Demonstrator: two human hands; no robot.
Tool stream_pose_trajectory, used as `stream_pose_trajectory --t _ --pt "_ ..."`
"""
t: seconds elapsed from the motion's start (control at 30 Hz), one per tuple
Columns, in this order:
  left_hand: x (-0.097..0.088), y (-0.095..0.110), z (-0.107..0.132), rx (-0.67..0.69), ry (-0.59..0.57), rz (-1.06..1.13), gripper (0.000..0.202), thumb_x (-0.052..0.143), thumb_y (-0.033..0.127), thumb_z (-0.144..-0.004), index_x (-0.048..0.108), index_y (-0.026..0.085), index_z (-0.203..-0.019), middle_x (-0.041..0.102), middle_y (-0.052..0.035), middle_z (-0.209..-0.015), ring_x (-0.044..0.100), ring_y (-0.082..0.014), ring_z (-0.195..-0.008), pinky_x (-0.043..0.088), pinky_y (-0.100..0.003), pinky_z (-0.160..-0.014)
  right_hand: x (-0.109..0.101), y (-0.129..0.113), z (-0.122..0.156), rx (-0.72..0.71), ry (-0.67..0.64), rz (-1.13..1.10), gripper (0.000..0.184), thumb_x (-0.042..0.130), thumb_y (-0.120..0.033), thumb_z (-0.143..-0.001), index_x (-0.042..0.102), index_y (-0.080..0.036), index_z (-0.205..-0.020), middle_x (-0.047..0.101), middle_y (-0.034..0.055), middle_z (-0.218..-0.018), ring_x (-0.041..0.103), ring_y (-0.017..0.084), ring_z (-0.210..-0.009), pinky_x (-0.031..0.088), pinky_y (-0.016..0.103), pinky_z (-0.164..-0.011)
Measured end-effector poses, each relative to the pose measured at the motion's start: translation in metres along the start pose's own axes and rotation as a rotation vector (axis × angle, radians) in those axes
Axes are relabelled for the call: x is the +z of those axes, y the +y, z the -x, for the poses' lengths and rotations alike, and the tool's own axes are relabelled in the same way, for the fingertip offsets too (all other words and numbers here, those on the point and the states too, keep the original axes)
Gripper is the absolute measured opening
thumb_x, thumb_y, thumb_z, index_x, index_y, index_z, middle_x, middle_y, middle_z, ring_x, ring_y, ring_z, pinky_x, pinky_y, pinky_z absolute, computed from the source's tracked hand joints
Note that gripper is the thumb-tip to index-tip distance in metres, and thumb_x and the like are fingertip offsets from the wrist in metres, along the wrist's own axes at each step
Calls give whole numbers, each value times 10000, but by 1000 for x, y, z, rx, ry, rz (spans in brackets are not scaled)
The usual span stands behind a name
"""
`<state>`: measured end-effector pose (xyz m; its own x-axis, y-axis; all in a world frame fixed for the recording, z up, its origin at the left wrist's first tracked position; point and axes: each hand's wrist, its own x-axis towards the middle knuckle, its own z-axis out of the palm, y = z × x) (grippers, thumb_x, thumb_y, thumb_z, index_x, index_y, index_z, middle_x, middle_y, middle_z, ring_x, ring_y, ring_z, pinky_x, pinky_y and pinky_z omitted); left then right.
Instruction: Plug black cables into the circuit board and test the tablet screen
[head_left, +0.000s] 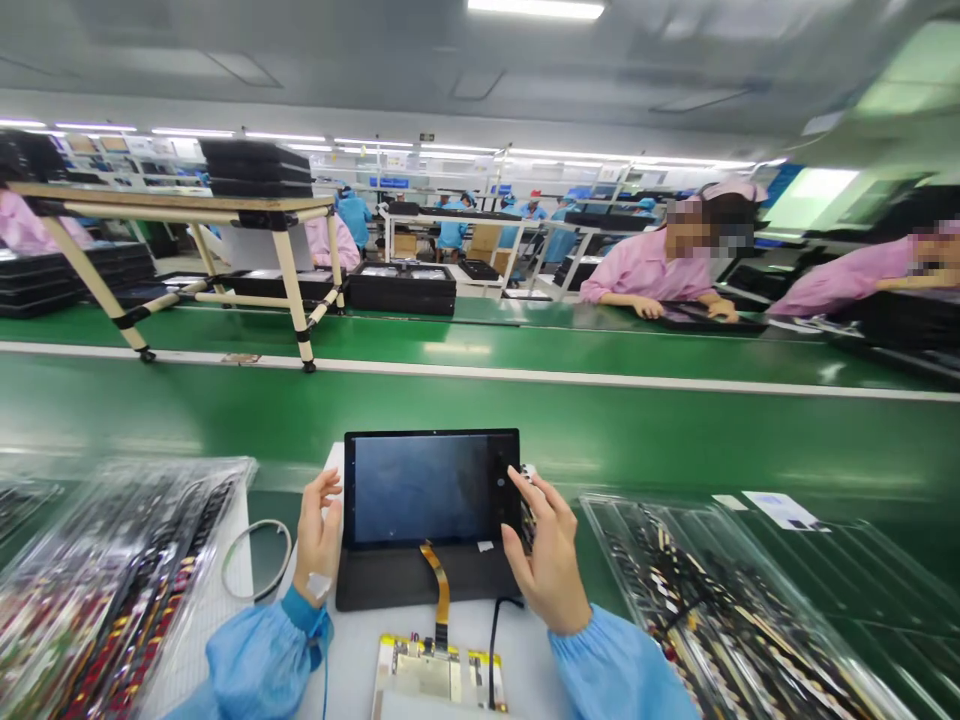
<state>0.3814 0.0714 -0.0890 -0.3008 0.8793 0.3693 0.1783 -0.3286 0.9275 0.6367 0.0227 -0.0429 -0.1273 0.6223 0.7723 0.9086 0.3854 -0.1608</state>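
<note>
Left hand: the left hand (pixel 319 535) stands open, fingers up, holding nothing, just beside the display panel's left edge (whether it touches is hard to make out).
Right hand: the right hand (pixel 547 560) is curved, its fingertips (pixel 525 487) at the panel's right edge; the firmness of its hold cannot be told.
Display panel: the dark tablet display panel (pixel 427 488) lies on a black mat (pixel 427 585) on the green conveyor belt (pixel 480 440).
Below the panel: an amber ribbon cable (pixel 436 580) runs down to a circuit board (pixel 439 672), cut off by the frame.
Either side: blurred plastic trays of boards (pixel 127 590) (pixel 720 600), contents hard to make out.
Across the belt: a person in a pink smock (pixel 652 270) rests both hands on a dark panel (pixel 709 316).
</note>
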Motion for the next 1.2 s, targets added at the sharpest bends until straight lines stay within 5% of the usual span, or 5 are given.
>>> stream_pose_trajectory --t 0.33,0.8,1.2 --pt "-1 5 4 -34 -36 -54 338 426 414 -831 505 186 -1068 559 -66 -1028 554 -185 -877 430 -311 -774 -4 -24 18 -174 -107 35 494 325 -247 -931 191 -130 -1392 478 126 -1132 420 230 -1099 386 328 -841" --pt "-3 12 7 -38 -55 -66 302 402 346 -838 503 181 -1070 548 -61 -1036 545 -175 -892 428 -304 -813 -4 -22 19 -174 -170 105 506 321 -239 -942 147 -136 -1406 544 103 -1126 423 272 -1139 372 377 -864" --pt "-4 9 7 -32 -67 -71 310 396 333 -841 502 188 -1093 549 -65 -1066 547 -182 -917 406 -309 -813 -8 -21 21 -87 -98 69 483 369 -234 -934 222 -185 -1391 534 86 -1125 445 245 -1100 346 339 -869"
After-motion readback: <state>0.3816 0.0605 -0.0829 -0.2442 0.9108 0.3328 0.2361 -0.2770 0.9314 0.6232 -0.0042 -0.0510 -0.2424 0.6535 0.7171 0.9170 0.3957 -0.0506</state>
